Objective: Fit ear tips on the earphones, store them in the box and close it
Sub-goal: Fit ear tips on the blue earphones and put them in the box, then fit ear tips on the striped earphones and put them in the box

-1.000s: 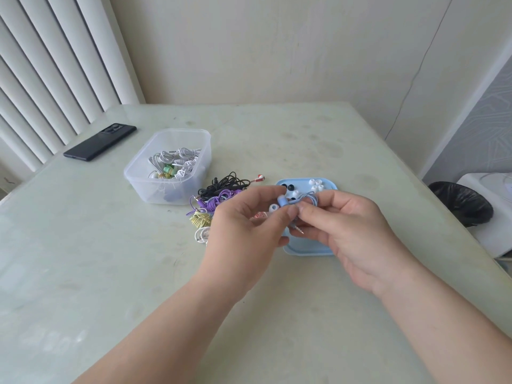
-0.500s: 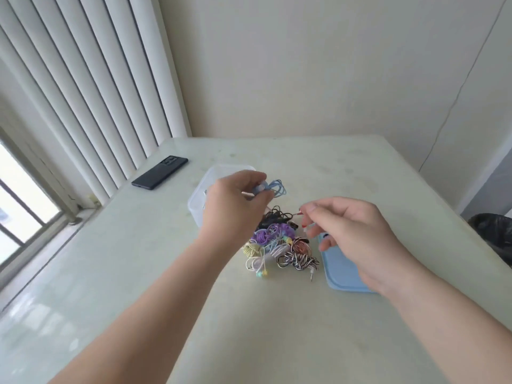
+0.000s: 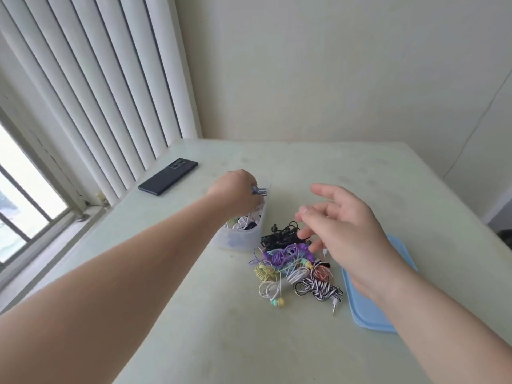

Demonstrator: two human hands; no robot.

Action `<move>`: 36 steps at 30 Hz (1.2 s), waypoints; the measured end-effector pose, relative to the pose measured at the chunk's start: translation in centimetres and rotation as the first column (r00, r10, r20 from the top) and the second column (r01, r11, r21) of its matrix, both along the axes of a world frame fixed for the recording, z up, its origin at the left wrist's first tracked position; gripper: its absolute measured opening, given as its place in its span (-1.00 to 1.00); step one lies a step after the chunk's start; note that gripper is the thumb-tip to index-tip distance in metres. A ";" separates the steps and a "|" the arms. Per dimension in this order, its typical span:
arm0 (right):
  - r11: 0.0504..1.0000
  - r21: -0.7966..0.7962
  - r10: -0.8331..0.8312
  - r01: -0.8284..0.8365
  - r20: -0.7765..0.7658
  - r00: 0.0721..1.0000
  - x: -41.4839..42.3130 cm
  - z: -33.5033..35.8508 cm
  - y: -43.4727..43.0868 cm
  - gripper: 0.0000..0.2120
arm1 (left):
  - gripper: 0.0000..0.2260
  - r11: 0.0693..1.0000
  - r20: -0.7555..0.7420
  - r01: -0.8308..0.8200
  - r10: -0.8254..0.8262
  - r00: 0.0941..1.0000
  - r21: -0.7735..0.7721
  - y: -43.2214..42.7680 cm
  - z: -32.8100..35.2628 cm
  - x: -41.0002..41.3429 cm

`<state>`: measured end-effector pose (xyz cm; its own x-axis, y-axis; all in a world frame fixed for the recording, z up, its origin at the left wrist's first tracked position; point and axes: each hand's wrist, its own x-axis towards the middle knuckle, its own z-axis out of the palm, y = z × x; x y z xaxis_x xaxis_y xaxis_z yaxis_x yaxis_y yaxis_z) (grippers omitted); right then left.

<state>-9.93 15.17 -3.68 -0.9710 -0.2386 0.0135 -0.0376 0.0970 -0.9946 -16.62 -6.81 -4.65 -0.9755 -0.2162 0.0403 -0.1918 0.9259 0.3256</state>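
My left hand reaches over the clear plastic box and holds a coiled blue earphone above its far end. The box holds several coiled white earphones. My right hand hovers open, fingers spread, over a pile of coiled earphones in black, purple, yellow, white and striped colours. The blue lid lies flat on the table to the right of the pile, partly under my right wrist. Any ear tips on the lid are hidden.
A black phone lies at the table's far left edge, beside the vertical blinds. The pale green table runs to a wall at the back. A dark bin edge shows at far right.
My left hand has carried the blue earphone from above the pile out over the box. My right hand has let go and opened. The camera has tilted up and left.
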 end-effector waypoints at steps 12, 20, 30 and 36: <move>1.000 -0.020 -0.009 0.010 0.019 1.000 -0.1 -0.2 1.0 -0.69 | -0.85 0.996 -0.038 0.084 -0.085 0.996 -0.018 -0.7 1.3 1.7; 0.999 0.050 0.003 -0.003 0.012 1.000 1.4 -0.2 1.8 -0.81 | -0.78 0.978 -0.051 0.154 -0.162 0.985 -0.139 0.1 2.2 4.1; 0.974 0.213 -0.064 0.084 -0.101 0.993 3.8 -2.3 4.6 -0.86 | -0.95 0.823 -0.050 0.568 -0.569 0.821 -0.026 6.7 -0.2 13.6; 0.986 0.109 -0.105 0.122 -0.155 0.982 5.4 -4.6 6.0 -0.82 | -0.83 0.722 -0.218 0.638 -0.691 0.689 -0.269 9.4 -3.4 14.2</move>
